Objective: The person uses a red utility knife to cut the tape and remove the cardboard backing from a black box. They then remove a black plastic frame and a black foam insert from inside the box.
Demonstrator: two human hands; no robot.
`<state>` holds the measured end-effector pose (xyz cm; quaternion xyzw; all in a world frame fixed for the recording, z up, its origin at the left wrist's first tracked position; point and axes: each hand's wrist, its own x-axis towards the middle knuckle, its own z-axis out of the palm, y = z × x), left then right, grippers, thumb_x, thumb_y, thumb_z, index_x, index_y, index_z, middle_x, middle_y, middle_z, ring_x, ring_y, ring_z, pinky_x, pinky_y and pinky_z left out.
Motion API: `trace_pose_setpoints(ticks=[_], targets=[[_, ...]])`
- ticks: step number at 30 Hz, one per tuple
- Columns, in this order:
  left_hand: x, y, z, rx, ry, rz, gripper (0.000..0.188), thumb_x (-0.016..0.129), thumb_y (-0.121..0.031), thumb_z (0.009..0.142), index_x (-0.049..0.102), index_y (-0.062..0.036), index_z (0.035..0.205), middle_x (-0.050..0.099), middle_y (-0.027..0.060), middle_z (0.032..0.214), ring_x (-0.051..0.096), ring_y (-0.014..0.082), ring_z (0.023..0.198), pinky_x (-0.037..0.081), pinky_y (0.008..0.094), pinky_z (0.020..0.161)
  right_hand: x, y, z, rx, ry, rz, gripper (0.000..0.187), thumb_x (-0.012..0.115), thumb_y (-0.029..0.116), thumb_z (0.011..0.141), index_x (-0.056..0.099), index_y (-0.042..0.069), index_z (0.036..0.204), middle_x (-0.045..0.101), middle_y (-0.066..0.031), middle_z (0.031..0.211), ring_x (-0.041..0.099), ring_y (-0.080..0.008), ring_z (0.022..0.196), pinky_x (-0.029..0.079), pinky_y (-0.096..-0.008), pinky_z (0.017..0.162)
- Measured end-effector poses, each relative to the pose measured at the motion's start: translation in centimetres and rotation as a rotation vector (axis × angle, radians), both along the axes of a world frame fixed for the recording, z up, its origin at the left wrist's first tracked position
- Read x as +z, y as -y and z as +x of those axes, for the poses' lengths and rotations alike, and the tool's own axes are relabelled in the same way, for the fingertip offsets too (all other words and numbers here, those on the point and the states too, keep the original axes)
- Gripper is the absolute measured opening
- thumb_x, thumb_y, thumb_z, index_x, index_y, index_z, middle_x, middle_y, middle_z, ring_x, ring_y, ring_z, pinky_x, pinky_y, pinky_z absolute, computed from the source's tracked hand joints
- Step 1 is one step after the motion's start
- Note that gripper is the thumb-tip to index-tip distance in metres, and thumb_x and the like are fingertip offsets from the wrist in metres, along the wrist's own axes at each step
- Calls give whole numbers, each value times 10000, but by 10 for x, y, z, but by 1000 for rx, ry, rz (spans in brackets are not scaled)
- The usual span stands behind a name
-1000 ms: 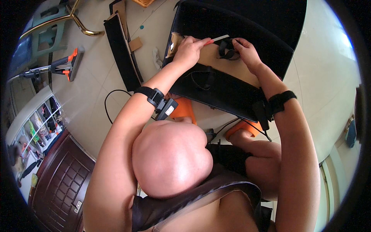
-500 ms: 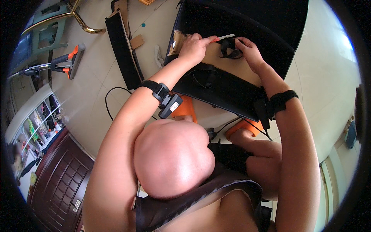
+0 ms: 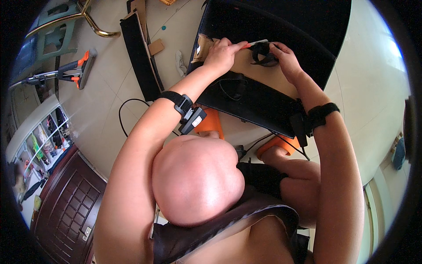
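My left hand (image 3: 221,56) is closed around a slim knife (image 3: 258,43) with an orange-red handle. Its pale blade points right, toward a curled black strap (image 3: 265,60). The fingers of my right hand (image 3: 286,60) pinch the strap's upper end, close to the blade's tip. Both hands are above a brown board (image 3: 252,74) inside a large black box (image 3: 263,20) standing before me. Another loose black strap (image 3: 238,86) lies on the box's near black panel (image 3: 263,109). Where blade and strap meet is too small to make out.
A long black panel with brown edges (image 3: 138,59) lies on the floor to the left, near a cardboard scrap (image 3: 156,46) and a crumpled white piece (image 3: 180,64). Farther left are an orange-and-black floor tool (image 3: 79,70) and a gold metal leg (image 3: 99,31). Black cables (image 3: 124,116) run below.
My right hand has shifted slightly right and down with its fingers turned a little, and the strap's curl has changed a bit. My left hand has barely moved.
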<state>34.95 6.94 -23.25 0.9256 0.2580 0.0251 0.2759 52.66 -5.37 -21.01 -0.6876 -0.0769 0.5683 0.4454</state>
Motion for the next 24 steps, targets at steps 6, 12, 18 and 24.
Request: trace_pose_setpoints(ticks=[6, 12, 18, 24], targets=[[2, 4, 8, 103, 13, -79, 347, 469, -120, 860, 543, -237, 1178, 533, 156, 826, 541, 304, 823, 448, 375, 766, -9, 0, 3, 210, 185, 39, 253, 463, 165, 854, 586, 105, 1067, 572, -59, 931, 516, -146, 879, 420, -278, 802], [1, 2, 1, 166, 60, -130, 346, 457, -142, 875, 514, -226, 1206, 542, 174, 858, 545, 330, 836, 449, 378, 775, 10, -6, -11, 680, 1292, 133, 236, 518, 261, 743, 638, 142, 908, 514, -72, 1126, 453, -229, 1103, 333, -439, 953], [2, 2, 1, 159, 77, -159, 349, 458, -137, 871, 512, -215, 1208, 549, 187, 880, 545, 335, 845, 450, 374, 779, 18, -11, -25, 912, 1337, 224, 373, 572, 391, 751, 591, 119, 1005, 583, -63, 982, 510, -232, 1015, 340, -388, 936], [-2, 1, -1, 139, 96, -149, 358, 471, -122, 862, 511, -201, 1209, 555, 192, 883, 544, 338, 848, 449, 371, 783, 34, -20, -37, 995, 1113, -257, 656, 679, 516, 646, 487, 189, 1181, 465, -105, 1190, 466, -253, 1064, 362, -458, 888]])
